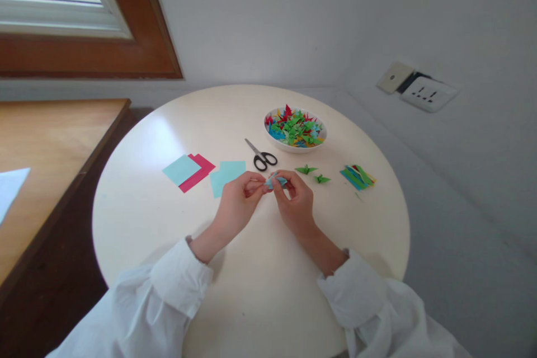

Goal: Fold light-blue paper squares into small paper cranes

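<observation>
A person's left hand [238,197] and right hand [297,196], both in white cuffed sleeves [181,279], met fingertip to fingertip above a round, white tabletop [268,302], pinching a small folded piece of light-blue paper [277,182] between them. The left hand gripped its left end; the right hand's thumb pressed on its right part. With twelve o'clock pointing away from the person, black-handled metal scissors [262,155] lay open at eleven o'clock from the folded paper, just beyond the hands. Flat light-blue paper sheets [231,170] lay at nine o'clock, partly behind the left hand. Two small green paper cranes [306,169] sat near the right hand, between two and three o'clock. Farther off, a white oval bowl [296,150] heaped with multicoloured paper cranes [296,127] stood toward one o'clock. A bundle of green, blue and yellow paper strips [358,177] lay at three o'clock, while light-blue and crimson paper squares [182,170] overlapped at nine. A white wall socket [429,93] showed at two o'clock, past the tabletop's edge.
</observation>
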`<state>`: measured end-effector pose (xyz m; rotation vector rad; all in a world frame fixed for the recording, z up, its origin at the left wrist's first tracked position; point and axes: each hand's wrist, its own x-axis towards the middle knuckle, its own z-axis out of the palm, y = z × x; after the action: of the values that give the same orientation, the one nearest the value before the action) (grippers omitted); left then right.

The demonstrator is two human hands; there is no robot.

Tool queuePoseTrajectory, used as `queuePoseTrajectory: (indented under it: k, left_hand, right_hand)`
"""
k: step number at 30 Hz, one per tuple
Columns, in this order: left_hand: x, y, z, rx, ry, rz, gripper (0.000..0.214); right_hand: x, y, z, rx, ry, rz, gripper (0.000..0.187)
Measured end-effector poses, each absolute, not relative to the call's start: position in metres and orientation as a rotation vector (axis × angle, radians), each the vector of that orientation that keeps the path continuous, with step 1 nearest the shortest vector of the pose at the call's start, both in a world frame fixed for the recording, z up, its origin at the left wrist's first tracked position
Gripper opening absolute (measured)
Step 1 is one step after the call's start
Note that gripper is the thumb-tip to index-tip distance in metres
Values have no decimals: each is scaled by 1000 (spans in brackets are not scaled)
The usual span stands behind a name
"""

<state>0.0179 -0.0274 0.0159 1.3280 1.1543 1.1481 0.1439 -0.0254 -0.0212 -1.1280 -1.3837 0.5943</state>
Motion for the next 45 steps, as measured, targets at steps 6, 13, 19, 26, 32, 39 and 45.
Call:
queuePoseTrajectory:
  k: [6,13,19,26,32,39,45]
  left_hand:
    - [18,-27,17,1344,1144,1141,12]
    - [17,-27,12,1354,1155,1132,11]
    - [17,-26,8,1292,1171,1097,20]
    - [19,-25,5,1277,1059,1079,23]
    - [19,-25,2,1271,1024,1080,27]
    - [20,-26,5,1253,1027,1082,23]
    - [22,-27,7,1265,1060,1105,22]
  right_hand:
    - [144,-25,-22,-1152,-1400,569,8]
    - [145,-24,-21,-1148,-1401,557,8]
    - [145,-25,-18,-1138,-1356,537,6]
    - [145,-26,-19,-1100,-1377,558,5]
    - [144,-25,-17,-1080,-1373,566,5]
    - [144,-28,-17,-1081,-1395,574,6]
    - [142,-28,-18,-1080,-1402,573,5]
